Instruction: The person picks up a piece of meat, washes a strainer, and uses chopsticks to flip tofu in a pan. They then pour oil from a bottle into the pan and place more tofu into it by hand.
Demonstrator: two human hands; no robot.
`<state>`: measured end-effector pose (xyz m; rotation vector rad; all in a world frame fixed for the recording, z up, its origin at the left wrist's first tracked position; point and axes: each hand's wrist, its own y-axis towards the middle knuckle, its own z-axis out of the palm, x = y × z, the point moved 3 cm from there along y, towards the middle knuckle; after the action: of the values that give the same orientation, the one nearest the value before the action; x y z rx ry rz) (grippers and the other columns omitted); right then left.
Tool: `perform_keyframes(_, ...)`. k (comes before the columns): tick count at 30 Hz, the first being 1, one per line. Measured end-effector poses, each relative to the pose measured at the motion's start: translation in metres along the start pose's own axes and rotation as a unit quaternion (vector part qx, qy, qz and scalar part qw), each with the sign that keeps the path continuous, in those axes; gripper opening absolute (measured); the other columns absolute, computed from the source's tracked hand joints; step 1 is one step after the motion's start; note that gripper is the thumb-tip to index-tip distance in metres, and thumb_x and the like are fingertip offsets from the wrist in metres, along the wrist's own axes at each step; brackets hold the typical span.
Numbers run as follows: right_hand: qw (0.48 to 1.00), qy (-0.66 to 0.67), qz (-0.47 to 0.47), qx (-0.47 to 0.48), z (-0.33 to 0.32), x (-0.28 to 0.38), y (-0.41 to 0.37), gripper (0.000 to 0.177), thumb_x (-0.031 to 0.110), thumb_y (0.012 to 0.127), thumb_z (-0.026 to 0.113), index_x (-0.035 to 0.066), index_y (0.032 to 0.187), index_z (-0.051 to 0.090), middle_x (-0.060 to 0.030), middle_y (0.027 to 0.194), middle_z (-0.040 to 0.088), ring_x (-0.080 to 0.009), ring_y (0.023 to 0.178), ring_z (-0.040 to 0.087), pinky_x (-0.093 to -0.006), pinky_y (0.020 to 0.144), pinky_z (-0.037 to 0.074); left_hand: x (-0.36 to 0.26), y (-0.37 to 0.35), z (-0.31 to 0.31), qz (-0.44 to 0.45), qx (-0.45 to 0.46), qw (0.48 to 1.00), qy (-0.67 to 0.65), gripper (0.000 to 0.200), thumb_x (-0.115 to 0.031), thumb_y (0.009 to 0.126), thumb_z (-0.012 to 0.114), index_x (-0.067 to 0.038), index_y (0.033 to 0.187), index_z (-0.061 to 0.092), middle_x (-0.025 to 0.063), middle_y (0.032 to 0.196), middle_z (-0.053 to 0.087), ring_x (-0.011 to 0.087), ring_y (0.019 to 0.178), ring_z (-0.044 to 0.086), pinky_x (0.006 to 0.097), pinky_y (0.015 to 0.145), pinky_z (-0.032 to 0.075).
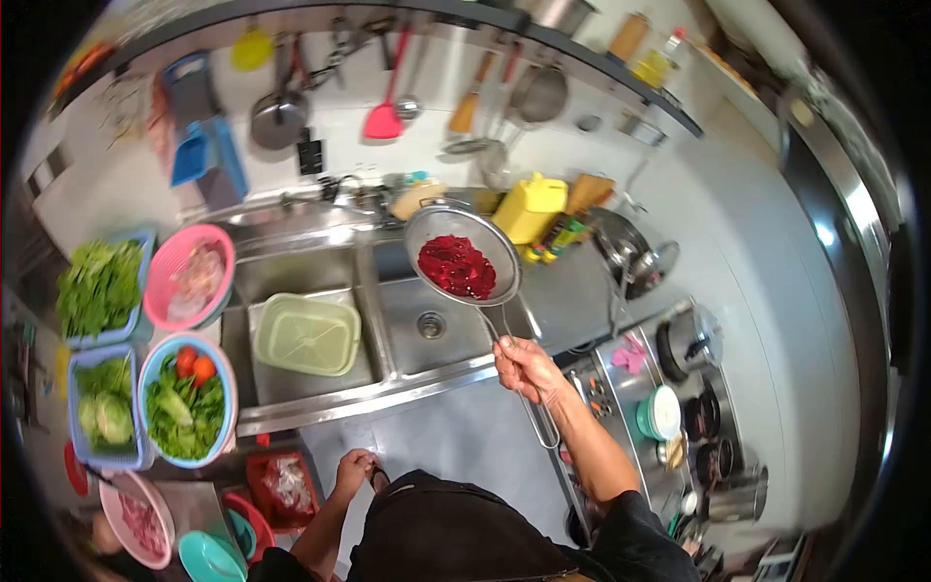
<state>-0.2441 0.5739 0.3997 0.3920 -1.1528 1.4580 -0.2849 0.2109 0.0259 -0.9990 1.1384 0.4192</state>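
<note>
Holding red pieces above the sink, the strainer hangs from clenched right hand fingers.

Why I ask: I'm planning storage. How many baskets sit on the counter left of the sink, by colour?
Blue baskets: 3
Pink baskets: 1
Total: 4

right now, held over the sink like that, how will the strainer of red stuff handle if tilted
The strainer probably feels front-heavy: the right hand grips a long thin wire handle, load at the far end. The red pieces look wet and loose, so they'd likely slide toward the low rim.
</note>
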Motion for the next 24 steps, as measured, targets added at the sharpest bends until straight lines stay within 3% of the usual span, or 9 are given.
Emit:
perform_keyframes(5, 0.996, 0.01, -0.053, -0.066, -0.056, 0.016, -0.098, 0.025, 0.03, 0.1, 0.054, 0.006, 0.091, 0.056, -0.0005, 0.062, 0.047, -0.0099, 0.047, 0.042, -0.0224, 0.041, 0.032, -0.061, -0.031, 0.052, 0.004, 0.105, 0.982, 0.157, 0.015, -0.008, 0.088, 0.055, -0.001, 0.096, 0.066, 0.0037, 0.079, 0.065, 0.0109, 0.071, 0.058, 0.0262, 0.066, 0.048)
perform_keyframes(9, 0.99, 0.035, -0.096, -0.098, -0.11, 0.017, -0.205, 0.025, 0.029, 0.1, 0.052, 0.006, 0.092, 0.055, -0.0013, 0.063, 0.048, -0.0112, 0.047, 0.046, -0.0225, 0.04, 0.031, 0.034, -0.006, 0.096, -0.025, 0.137, 0.98, 0.14, 0.017, -0.001, 0.087, 0.052, -0.001, 0.097, 0.066, 0.0053, 0.081, 0.067, 0.0121, 0.069, 0.059, 0.0253, 0.063, 0.049)
perform_keyframes(10, 0.987, 0.032, -0.105, -0.117, -0.124, 0.016, -0.235, 0.025, 0.029, 0.101, 0.052, 0.006, 0.092, 0.055, -0.0015, 0.063, 0.048, -0.0113, 0.047, 0.047, -0.0225, 0.04, 0.03, 0.034, -0.01, 0.114, -0.115, 0.132, 0.978, 0.113, 0.017, 0.0, 0.088, 0.053, -0.001, 0.099, 0.065, 0.0058, 0.082, 0.067, 0.0125, 0.069, 0.06, 0.0257, 0.063, 0.05)
perform_keyframes(15, 0.968, 0.009, -0.129, -0.214, -0.192, -0.005, -0.407, 0.025, 0.03, 0.1, 0.053, 0.006, 0.093, 0.055, -0.0014, 0.063, 0.05, -0.0115, 0.047, 0.05, -0.022, 0.04, 0.029, 0.091, -0.021, 0.194, -0.107, 0.172, 0.965, 0.169, 0.014, -0.011, 0.095, 0.057, -0.001, 0.102, 0.064, 0.0061, 0.08, 0.067, 0.0127, 0.062, 0.058, 0.0277, 0.057, 0.05)
perform_keyframes(18, 0.95, 0.019, -0.138, -0.278, -0.223, -0.023, -0.513, 0.028, 0.034, 0.099, 0.054, 0.007, 0.093, 0.055, -0.0008, 0.061, 0.049, -0.0113, 0.047, 0.05, -0.0215, 0.04, 0.028, 0.128, -0.042, 0.24, -0.204, 0.205, 0.937, 0.197, 0.014, -0.007, 0.092, 0.052, -0.002, 0.101, 0.06, 0.01, 0.085, 0.068, 0.0181, 0.072, 0.064, 0.0308, 0.064, 0.053)
perform_keyframes(19, 0.943, 0.026, -0.139, -0.302, -0.231, -0.03, -0.548, 0.028, 0.034, 0.099, 0.054, 0.007, 0.093, 0.055, -0.0008, 0.061, 0.049, -0.0113, 0.047, 0.049, -0.0215, 0.04, 0.028, 0.133, -0.061, 0.253, -0.189, 0.187, 0.921, 0.284, 0.018, -0.012, 0.094, 0.05, -0.001, 0.1, 0.063, 0.0124, 0.085, 0.069, 0.0224, 0.073, 0.065, 0.0359, 0.066, 0.053)
perform_keyframes(22, 0.914, 0.075, -0.155, -0.366, -0.251, -0.05, -0.64, 0.029, 0.034, 0.099, 0.054, 0.006, 0.092, 0.055, -0.0014, 0.061, 0.05, -0.0107, 0.045, 0.048, -0.021, 0.039, 0.028, 0.135, -0.1, 0.294, -0.031, 0.29, 0.848, 0.444, 0.023, -0.022, 0.096, 0.055, -0.004, 0.101, 0.069, 0.0088, 0.084, 0.07, 0.0206, 0.079, 0.065, 0.0336, 0.073, 0.053)
perform_keyframes(24, 0.889, 0.123, -0.171, -0.406, -0.266, -0.067, -0.697, 0.031, 0.034, 0.099, 0.054, 0.005, 0.091, 0.056, -0.002, 0.061, 0.05, -0.0095, 0.044, 0.048, -0.0198, 0.037, 0.029, 0.188, -0.074, 0.302, 0.067, 0.418, 0.766, 0.483, 0.025, -0.025, 0.094, 0.054, -0.007, 0.098, 0.071, 0.0116, 0.089, 0.071, 0.0241, 0.084, 0.067, 0.0361, 0.075, 0.053)
